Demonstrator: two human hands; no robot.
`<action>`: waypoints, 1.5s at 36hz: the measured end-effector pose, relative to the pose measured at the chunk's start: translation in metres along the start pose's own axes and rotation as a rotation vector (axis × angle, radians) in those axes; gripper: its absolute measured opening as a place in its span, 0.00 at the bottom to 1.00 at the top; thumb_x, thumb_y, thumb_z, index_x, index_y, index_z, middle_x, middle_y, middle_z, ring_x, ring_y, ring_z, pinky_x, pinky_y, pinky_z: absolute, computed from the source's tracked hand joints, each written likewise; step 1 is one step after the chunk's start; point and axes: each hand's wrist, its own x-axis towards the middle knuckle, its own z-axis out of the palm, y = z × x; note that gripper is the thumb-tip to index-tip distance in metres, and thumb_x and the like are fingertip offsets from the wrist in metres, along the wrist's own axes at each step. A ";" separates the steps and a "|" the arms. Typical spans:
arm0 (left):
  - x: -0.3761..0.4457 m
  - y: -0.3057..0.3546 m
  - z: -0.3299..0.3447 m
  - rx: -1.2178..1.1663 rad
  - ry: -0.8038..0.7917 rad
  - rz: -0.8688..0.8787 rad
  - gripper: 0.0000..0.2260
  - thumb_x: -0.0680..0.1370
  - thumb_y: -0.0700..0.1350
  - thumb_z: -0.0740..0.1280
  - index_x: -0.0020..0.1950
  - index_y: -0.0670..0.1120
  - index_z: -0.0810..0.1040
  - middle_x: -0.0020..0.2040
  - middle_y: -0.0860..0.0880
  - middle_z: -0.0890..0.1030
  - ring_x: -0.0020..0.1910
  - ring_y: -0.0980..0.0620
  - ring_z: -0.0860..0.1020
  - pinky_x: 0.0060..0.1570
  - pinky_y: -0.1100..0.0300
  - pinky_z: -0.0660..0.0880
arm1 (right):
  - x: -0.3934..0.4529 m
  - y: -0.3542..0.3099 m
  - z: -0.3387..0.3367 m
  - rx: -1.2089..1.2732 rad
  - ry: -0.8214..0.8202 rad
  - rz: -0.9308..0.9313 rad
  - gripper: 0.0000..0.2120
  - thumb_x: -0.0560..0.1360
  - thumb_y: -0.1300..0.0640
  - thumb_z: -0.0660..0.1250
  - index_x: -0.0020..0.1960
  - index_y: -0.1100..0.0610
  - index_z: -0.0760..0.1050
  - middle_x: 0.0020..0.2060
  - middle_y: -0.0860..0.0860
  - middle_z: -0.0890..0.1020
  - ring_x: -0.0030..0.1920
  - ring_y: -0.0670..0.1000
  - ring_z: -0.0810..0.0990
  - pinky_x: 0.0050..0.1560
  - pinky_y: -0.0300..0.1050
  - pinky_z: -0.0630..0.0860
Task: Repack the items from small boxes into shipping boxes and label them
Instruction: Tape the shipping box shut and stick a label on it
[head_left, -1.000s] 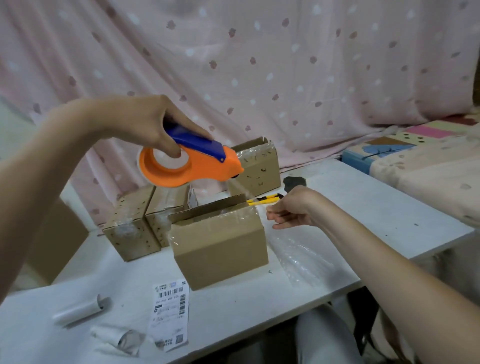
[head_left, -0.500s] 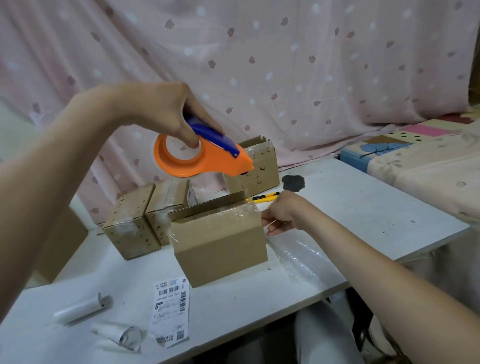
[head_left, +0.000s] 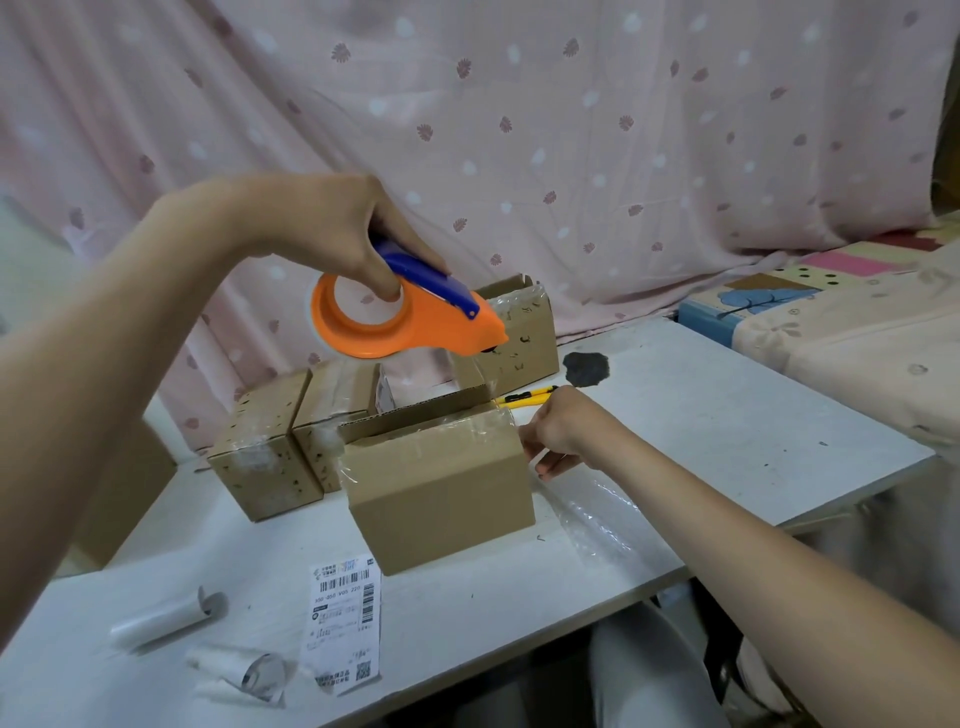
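An orange and blue tape dispenser (head_left: 410, 317) is being gripped by the left hand (head_left: 332, 228), its fingers (head_left: 382, 275) curled round the blue handle and through the ring, raised above the table (head_left: 701, 415). A strip of clear tape (head_left: 483, 379) is being stretched from the dispenser's nose down to the shipping box (head_left: 439, 488), which is standing just below those fingers. The tape end is being pinched against the box's right upper corner by the curled fingers (head_left: 543, 460) of the right hand (head_left: 563, 428). A shipping label (head_left: 343, 623) is lying nearer the person than both hands, and a yellow utility knife (head_left: 524, 397) is lying just beyond the right fingers.
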 end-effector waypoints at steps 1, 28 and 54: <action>0.000 0.000 0.000 0.001 0.000 0.001 0.19 0.74 0.41 0.74 0.60 0.62 0.82 0.25 0.58 0.75 0.24 0.57 0.67 0.30 0.64 0.66 | 0.000 0.000 0.000 0.001 0.010 -0.003 0.10 0.80 0.59 0.68 0.45 0.66 0.80 0.43 0.60 0.86 0.28 0.53 0.79 0.49 0.55 0.84; 0.012 0.003 -0.001 0.061 0.017 0.018 0.18 0.74 0.45 0.74 0.60 0.62 0.82 0.33 0.61 0.81 0.27 0.58 0.71 0.35 0.61 0.70 | -0.014 0.015 0.017 0.062 0.330 -0.265 0.11 0.77 0.64 0.61 0.46 0.59 0.83 0.43 0.56 0.85 0.42 0.58 0.85 0.50 0.53 0.82; 0.036 0.039 0.018 0.130 0.070 0.173 0.20 0.75 0.43 0.72 0.66 0.56 0.81 0.29 0.67 0.76 0.30 0.68 0.73 0.30 0.77 0.66 | -0.040 -0.041 0.082 -0.773 0.413 -1.009 0.15 0.79 0.64 0.61 0.64 0.57 0.75 0.56 0.54 0.78 0.58 0.56 0.74 0.60 0.50 0.69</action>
